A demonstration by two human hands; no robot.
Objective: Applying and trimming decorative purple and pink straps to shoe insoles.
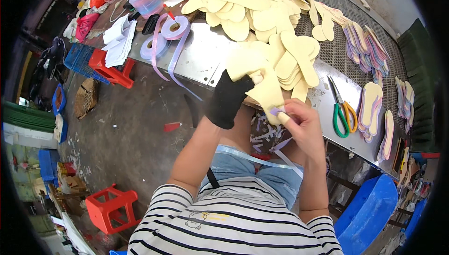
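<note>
A pale yellow insole [268, 91] is held out over the table's near edge. My left hand [228, 99], in a black fingerless glove, grips it at one side, the fingertips showing against it. At its near end my right hand [303, 120], bare, has thumb and forefinger pinched on a small lilac ribbon piece [276, 111] lying against the insole. A stack of yellow insoles [294, 63] lies just beyond. Right of my right hand, scissors [343, 110] with one green and one orange handle rest on the metal tabletop. A pale ribbon [243, 155] lies across my lap.
A large heap of insoles [252, 2] covers the far table. Lilac ribbon rolls [175, 28] stand at the left, their tails hanging over the edge. Edged insoles [371, 107] lie at the right. A blue bin [367, 213] and red stools [112, 208] stand below.
</note>
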